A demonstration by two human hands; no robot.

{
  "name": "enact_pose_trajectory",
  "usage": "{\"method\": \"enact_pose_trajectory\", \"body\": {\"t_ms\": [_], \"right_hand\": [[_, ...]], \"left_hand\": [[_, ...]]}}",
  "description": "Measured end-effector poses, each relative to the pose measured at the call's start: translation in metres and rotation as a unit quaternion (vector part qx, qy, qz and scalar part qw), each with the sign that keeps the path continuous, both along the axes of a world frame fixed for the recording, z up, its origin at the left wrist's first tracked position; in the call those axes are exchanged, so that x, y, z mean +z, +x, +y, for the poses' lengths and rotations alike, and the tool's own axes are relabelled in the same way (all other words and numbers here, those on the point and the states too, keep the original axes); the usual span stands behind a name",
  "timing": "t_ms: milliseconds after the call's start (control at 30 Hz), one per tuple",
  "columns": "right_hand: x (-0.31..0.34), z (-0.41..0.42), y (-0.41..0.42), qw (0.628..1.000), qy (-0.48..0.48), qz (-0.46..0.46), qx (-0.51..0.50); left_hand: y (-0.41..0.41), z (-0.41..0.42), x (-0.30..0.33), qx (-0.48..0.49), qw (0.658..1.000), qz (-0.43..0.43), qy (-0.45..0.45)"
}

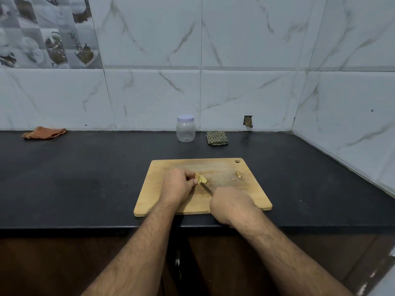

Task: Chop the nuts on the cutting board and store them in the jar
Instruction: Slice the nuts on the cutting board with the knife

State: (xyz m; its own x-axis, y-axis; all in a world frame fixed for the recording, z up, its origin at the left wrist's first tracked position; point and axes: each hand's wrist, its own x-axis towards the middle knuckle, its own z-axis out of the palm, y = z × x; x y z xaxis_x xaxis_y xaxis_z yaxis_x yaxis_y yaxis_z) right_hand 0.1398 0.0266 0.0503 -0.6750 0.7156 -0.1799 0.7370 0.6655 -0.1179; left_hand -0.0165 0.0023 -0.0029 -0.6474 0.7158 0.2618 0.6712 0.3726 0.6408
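The rectangular wooden cutting board [177,201] lies on the dark stone surface [85,178]; at its 12 o'clock stands the clear plastic lidded jar [185,129], a folded checked cloth [217,138] just right.

On the cutting board [192,201], the left hand [177,184] pinches the nuts [202,179] while the right hand [229,205] grips a knife [206,187] touching them; the lidded jar [185,128] stands behind on the desk [85,178].

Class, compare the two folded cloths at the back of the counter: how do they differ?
The orange cloth lies far left; the green checked cloth lies right of the jar. The orange cloth is spread flatter and wider; the green checked cloth is compactly folded. Both lie near the wall, untouched.
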Motion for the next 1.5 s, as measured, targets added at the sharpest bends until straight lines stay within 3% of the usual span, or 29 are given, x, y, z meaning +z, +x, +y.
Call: {"method": "enact_pose_trajectory", "body": {"t_ms": [467,767,1500], "right_hand": [[0.002,-0.001,0.002,1.0,-0.008,0.002,-0.008],[-0.006,0.002,-0.022,0.996,0.009,0.09,-0.026],[-0.005,0.015,-0.042,0.997,-0.018,0.072,-0.021]], "left_hand": [[-0.001,0.001,-0.001,0.001,1.0,-0.004,-0.004],[-0.004,0.003,-0.005,0.007,0.999,-0.037,0.01],[-0.006,0.004,-0.007,0.006,0.999,-0.04,0.013]]}}
